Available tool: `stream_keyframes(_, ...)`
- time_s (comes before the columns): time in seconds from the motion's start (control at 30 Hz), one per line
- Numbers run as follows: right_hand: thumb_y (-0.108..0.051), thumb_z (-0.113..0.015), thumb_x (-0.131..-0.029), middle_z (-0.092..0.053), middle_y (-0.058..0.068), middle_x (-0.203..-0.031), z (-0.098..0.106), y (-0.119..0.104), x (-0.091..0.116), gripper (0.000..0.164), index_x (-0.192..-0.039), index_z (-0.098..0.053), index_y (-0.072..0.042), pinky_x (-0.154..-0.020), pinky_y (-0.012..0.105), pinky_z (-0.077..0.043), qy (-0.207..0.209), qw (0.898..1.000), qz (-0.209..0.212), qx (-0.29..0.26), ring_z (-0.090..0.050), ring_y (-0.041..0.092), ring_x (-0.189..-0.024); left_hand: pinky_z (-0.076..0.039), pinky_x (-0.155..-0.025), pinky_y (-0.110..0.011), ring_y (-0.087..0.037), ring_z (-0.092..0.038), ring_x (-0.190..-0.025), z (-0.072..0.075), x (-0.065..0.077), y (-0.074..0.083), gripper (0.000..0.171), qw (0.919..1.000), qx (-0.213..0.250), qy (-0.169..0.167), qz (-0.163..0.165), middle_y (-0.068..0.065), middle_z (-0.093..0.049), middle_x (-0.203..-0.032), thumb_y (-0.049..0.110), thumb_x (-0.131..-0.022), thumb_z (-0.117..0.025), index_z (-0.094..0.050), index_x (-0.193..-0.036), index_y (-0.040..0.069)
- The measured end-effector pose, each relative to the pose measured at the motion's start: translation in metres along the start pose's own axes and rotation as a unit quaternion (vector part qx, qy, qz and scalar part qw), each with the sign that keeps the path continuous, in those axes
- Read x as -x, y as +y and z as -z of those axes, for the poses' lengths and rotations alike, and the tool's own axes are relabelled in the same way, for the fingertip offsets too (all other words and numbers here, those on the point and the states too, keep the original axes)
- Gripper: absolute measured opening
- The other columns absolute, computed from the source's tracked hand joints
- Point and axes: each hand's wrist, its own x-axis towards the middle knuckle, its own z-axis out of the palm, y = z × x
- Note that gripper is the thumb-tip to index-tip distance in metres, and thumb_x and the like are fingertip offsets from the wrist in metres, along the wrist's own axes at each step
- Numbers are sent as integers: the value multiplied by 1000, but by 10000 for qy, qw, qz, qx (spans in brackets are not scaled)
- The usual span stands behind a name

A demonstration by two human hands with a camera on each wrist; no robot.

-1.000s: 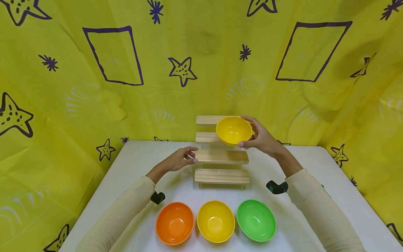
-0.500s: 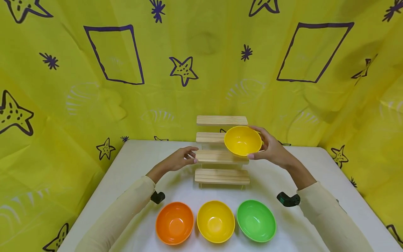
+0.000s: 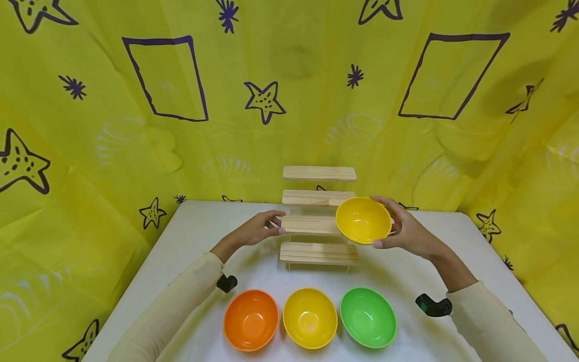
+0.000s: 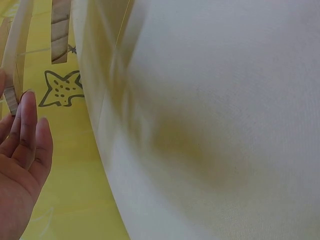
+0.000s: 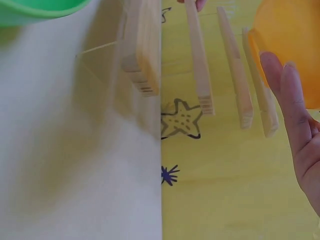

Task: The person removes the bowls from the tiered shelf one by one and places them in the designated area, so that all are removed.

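Observation:
My right hand (image 3: 404, 229) holds a glossy yellow bowl (image 3: 363, 220) by its right side, thumb at the near edge and fingers behind. The bowl is in the air, tilted toward me, and overlaps the right end of the third plank down. In the right wrist view, straight fingers lie along the bowl's outside (image 5: 290, 45). A four-step wooden display rack (image 3: 318, 253) stands at the middle of the table. With thumb and fingertips, my left hand (image 3: 258, 229) grips the left end of that third plank. The left wrist view shows the hand (image 4: 25, 160) beside a plank end.
Along the table's front stand an orange bowl (image 3: 251, 321), a second yellow bowl (image 3: 310, 319) and a green bowl (image 3: 368, 318) in a row. A yellow patterned curtain (image 3: 312, 136) surrounds the white table (image 3: 203, 216) at the back and sides.
My right hand has brought the yellow bowl down and to the right, from before the top planks to beside the third. My left hand stays at the rack.

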Motion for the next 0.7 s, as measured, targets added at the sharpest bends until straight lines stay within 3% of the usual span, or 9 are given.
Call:
stream_keyframes(0.37,6,-77,-80,-45,6,-134,4,12,33,95,-156,-22,-10,-81,34,-60,34,9997,-91,242,-68,19,-102,-52,-93,-41,-30,-64,-107,0,-1,0,53,10000,-50,-16,10,-21,-63,-124,20,-100,-64,-46,-147,1)
stream_keyframes(0.7,7,-75,-80,-46,-2,-136,11,20,63,95,-157,-23,-12,-82,33,-60,-42,9994,-82,336,-65,16,-105,-51,-95,-42,-30,-63,-110,1,-1,0,54,10000,-44,-49,58,-20,-63,-125,22,-100,-64,-46,-147,2)
